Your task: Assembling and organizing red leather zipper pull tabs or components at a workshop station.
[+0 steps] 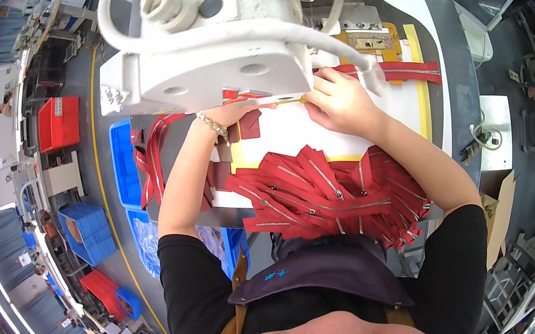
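Note:
A white industrial sewing machine head [225, 79] stands over the work surface. My left hand [228, 114] reaches in beneath its near edge, and the machine hides most of the fingers. Small dark red fabric pieces [250, 125] lie beside that hand. To the right of the machine head, my right hand [343, 102] is closed, with bent fingers at a red zipper [407, 71] with metal teeth that stretches away to the right. A heap of red zippers [319, 191] lies between my forearms, close to my body.
More red zippers [156, 158] hang at the table's left side. Yellow tape [420, 100] edges the white work surface [395, 110]. Blue bins [119, 163] stand below on the left, with a red crate [59, 123] farther off. A cardboard box [501, 213] is at the right.

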The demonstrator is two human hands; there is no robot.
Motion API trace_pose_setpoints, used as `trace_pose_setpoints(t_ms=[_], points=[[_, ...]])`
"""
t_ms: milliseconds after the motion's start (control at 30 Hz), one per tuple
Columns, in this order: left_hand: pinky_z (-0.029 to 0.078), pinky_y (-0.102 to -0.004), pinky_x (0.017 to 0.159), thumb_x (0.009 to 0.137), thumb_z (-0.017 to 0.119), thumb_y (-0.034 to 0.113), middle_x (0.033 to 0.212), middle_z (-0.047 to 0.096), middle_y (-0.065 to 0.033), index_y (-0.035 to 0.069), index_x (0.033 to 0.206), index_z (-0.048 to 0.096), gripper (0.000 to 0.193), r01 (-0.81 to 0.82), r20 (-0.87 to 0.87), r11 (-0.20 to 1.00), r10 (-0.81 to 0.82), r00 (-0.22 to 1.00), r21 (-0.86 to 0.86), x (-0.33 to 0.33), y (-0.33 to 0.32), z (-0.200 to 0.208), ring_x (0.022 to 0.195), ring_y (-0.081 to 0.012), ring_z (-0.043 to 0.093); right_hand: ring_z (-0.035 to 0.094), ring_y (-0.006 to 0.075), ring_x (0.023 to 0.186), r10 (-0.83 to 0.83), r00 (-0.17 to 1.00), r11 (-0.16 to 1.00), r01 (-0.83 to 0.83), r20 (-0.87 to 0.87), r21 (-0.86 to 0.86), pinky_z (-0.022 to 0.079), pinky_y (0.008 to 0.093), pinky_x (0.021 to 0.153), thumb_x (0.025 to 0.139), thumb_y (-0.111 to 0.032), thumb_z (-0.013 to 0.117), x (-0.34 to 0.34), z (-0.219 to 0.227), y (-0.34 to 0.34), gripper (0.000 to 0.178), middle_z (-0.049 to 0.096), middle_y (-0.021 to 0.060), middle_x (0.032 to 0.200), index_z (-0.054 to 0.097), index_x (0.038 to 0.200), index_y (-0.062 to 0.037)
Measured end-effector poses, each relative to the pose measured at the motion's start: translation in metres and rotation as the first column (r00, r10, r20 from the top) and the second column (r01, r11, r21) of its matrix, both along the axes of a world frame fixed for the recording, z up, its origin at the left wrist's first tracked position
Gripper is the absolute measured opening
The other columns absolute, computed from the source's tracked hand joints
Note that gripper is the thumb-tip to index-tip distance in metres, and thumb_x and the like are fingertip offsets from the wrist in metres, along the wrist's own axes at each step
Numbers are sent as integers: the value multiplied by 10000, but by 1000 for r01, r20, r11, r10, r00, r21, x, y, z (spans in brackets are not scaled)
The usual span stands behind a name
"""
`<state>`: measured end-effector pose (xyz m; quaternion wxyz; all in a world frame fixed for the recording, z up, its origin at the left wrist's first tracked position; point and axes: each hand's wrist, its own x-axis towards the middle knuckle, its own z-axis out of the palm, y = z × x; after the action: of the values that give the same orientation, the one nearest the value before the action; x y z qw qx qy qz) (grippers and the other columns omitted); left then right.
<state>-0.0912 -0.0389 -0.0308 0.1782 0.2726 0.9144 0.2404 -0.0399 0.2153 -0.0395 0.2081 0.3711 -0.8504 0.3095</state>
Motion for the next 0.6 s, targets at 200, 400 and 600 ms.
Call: trace_pose_setpoints(t_ms=[200, 400, 600], points=[[466, -324, 820, 737, 780, 371, 1051, 683, -15, 108, 1157, 645, 514, 186, -86, 963, -172, 981, 194, -17, 14, 3, 888, -192, 607, 548, 266, 940, 29, 998, 999, -30, 51, 23, 480, 358, 832, 708, -23, 695, -2, -15, 9, 216, 584, 80, 1029, 571, 882, -53], [471, -311, 827, 700, 810, 336, 1075, 683, 28, 112, 1158, 643, 536, 114, -10, 947, -116, 993, 299, -15, 14, 5, 889, -143, 600, 547, 292, 977, 46, 994, 998, -49, 95, 30, 471, 369, 858, 735, -14, 683, -3, -19, 10, 219, 567, 105, 1074, 536, 894, -49], [482, -325, 806, 697, 812, 339, 1093, 681, 26, 76, 1154, 632, 558, 110, 12, 892, -129, 992, 437, -17, -1, -22, 894, -146, 599, 549, 297, 987, 50, 995, 998, -52, 88, 18, 471, 371, 860, 736, -14, 683, -4, -20, 8, 219, 574, 110, 1062, 533, 891, -47]])
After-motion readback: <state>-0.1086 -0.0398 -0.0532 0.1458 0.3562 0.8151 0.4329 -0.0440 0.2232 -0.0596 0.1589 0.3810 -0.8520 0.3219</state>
